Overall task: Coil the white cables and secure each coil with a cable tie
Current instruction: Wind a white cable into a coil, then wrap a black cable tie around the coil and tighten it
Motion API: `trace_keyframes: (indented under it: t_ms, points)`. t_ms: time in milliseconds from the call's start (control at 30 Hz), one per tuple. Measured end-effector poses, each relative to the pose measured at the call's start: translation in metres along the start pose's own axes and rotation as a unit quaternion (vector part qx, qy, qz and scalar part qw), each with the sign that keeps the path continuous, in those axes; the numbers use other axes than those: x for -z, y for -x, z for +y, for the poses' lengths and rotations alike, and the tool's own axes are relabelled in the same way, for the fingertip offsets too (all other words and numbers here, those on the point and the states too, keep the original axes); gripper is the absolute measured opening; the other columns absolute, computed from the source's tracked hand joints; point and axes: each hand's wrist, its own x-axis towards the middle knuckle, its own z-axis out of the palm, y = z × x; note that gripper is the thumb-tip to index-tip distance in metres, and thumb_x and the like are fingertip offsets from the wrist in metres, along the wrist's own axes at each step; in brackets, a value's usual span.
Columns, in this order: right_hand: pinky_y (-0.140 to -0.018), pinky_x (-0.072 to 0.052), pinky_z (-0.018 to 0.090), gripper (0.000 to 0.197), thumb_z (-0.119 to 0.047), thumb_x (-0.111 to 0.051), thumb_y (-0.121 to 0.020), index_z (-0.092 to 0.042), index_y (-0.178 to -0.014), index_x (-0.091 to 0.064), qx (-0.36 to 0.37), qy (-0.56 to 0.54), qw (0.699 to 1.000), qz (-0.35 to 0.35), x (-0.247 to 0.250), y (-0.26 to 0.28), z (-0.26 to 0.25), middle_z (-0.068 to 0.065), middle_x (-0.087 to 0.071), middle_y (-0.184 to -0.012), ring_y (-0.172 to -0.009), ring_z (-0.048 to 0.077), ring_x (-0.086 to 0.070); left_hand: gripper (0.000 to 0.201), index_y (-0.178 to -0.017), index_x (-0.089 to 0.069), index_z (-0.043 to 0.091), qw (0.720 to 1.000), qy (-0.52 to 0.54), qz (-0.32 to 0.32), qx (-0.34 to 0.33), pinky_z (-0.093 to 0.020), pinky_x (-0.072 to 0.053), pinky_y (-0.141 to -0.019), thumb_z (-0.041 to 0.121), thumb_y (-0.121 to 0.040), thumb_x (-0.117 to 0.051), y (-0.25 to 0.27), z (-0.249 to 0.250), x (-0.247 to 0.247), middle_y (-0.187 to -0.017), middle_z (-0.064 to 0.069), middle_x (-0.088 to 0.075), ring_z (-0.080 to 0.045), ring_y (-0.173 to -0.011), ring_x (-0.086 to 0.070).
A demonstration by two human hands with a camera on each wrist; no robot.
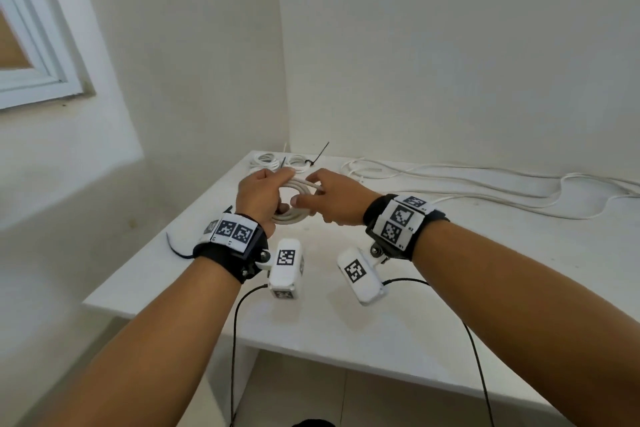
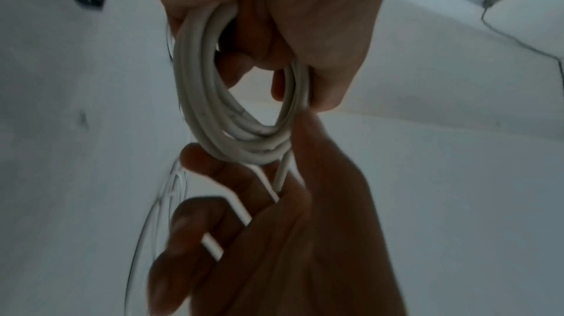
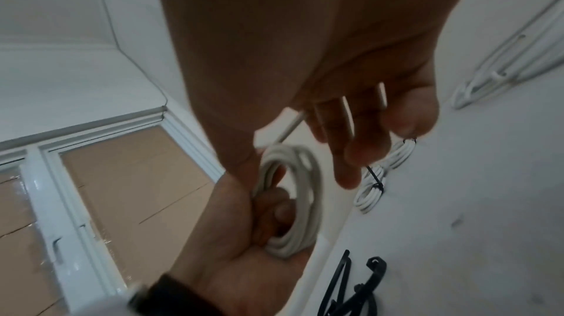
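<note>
A white cable coil (image 1: 293,216) hangs just above the white table (image 1: 450,288), between both hands. My left hand (image 1: 273,191) grips one side of the coil (image 2: 210,94), fingers curled through its loops. My right hand (image 1: 311,196) holds the cable's free end (image 2: 213,246), which runs across its curled fingers (image 3: 347,150) to the coil (image 3: 293,200). Two finished coils (image 1: 280,162) bound with black ties lie at the table's far corner. Spare black cable ties (image 3: 360,287) lie near the left edge.
Several loose white cables (image 1: 485,184) stretch along the back right of the table by the wall. Walls close the corner behind and to the left. A window frame (image 3: 61,200) shows low on the left. Black wrist-camera leads (image 1: 478,350) hang over the front edge.
</note>
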Motion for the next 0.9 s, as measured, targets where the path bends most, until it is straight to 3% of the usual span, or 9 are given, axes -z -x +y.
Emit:
trace_keyframes:
  t_ms: [133,300,367,433,533,600,700,767,900]
  points:
    - [-0.059,-0.047,0.028,0.038,-0.046,-0.059,-0.094,-0.014,-0.112,-0.066,-0.027,-0.073,0.992,-0.097,-0.021,-0.025,-0.004,0.0,-0.071,-0.096,-0.069,0.015,-0.06,0.038,-0.06,-0.042,0.019,0.995,0.018,0.095,0.0,-0.023,-0.031,-0.043,0.021,-0.077,-0.075,-0.021,0.003,0.051,-0.054,-0.005,-0.03,-0.02,-0.039,-0.031]
    - [-0.058,-0.051,0.022,0.016,-0.024,-0.066,-0.091,-0.016,-0.103,-0.073,0.015,0.087,0.993,-0.075,-0.054,-0.058,-0.011,-0.001,-0.075,-0.081,-0.057,0.004,-0.059,0.041,-0.058,-0.038,0.017,0.99,0.049,0.135,0.007,-0.021,-0.03,-0.041,0.017,-0.08,-0.073,-0.032,0.002,0.092,-0.049,-0.002,-0.027,-0.018,-0.033,-0.029]
    - [-0.062,-0.054,0.021,0.017,-0.022,-0.067,-0.091,-0.017,-0.106,-0.072,0.023,0.144,0.986,-0.08,-0.065,-0.068,-0.017,-0.001,-0.075,-0.082,-0.058,0.0,-0.059,0.04,-0.058,-0.039,0.016,0.988,0.059,0.141,0.012,-0.019,-0.03,-0.041,0.016,-0.08,-0.072,-0.033,0.001,0.102,-0.046,-0.002,-0.027,-0.017,-0.032,-0.029]
    - [-0.057,-0.049,0.017,0.018,-0.02,-0.066,-0.091,-0.016,-0.108,-0.072,0.026,0.178,0.979,-0.092,-0.074,-0.076,-0.021,0.0,-0.075,-0.084,-0.056,0.0,-0.056,0.039,-0.059,-0.039,0.016,0.987,0.062,0.146,0.01,-0.018,-0.03,-0.04,0.015,-0.081,-0.071,-0.034,0.0,0.108,-0.048,-0.002,-0.026,-0.017,-0.032,-0.028]
    - [-0.054,-0.047,0.018,0.013,-0.017,-0.065,-0.09,-0.011,-0.097,-0.074,0.019,0.199,0.976,-0.085,-0.082,-0.082,-0.022,0.006,-0.076,-0.092,-0.056,0.006,-0.056,0.038,-0.06,-0.04,0.017,0.987,0.059,0.15,0.009,-0.018,-0.03,-0.04,0.017,-0.081,-0.071,-0.036,-0.001,0.115,-0.05,-0.002,-0.026,-0.016,-0.033,-0.029]
    - [-0.058,-0.05,0.022,0.013,-0.019,-0.064,-0.089,-0.012,-0.085,-0.073,0.008,0.198,0.977,-0.08,-0.083,-0.084,-0.021,0.007,-0.076,-0.088,-0.06,0.011,-0.06,0.037,-0.06,-0.04,0.017,0.987,0.058,0.146,0.011,-0.018,-0.031,-0.04,0.017,-0.081,-0.071,-0.036,-0.002,0.116,-0.05,-0.001,-0.027,-0.016,-0.034,-0.03]
    - [-0.066,-0.055,0.027,0.03,-0.03,-0.061,-0.092,-0.007,-0.079,-0.075,-0.009,0.181,0.981,-0.062,-0.075,-0.084,-0.016,0.003,-0.072,-0.073,-0.063,0.014,-0.062,0.038,-0.06,-0.04,0.017,0.988,0.065,0.141,0.009,-0.019,-0.031,-0.04,0.016,-0.082,-0.071,-0.037,-0.002,0.114,-0.051,-0.001,-0.026,-0.017,-0.037,-0.028]
    - [-0.062,-0.055,0.026,0.031,-0.034,-0.064,-0.09,-0.007,-0.077,-0.075,-0.02,0.165,0.985,-0.035,-0.065,-0.083,-0.01,0.001,-0.07,-0.067,-0.059,0.012,-0.061,0.038,-0.06,-0.039,0.017,0.989,0.067,0.134,0.009,-0.02,-0.032,-0.04,0.016,-0.081,-0.071,-0.037,-0.003,0.108,-0.052,-0.002,-0.027,-0.018,-0.039,-0.028]
    - [-0.048,-0.044,0.017,0.013,-0.024,-0.072,-0.084,-0.016,-0.074,-0.071,-0.036,0.119,0.992,0.031,-0.039,-0.077,0.003,-0.003,-0.07,-0.064,-0.059,0.007,-0.064,0.038,-0.061,-0.04,0.017,0.993,0.073,0.095,0.018,-0.023,-0.031,-0.042,0.016,-0.082,-0.071,-0.032,-0.007,0.085,-0.052,-0.001,-0.027,-0.018,-0.042,-0.027]
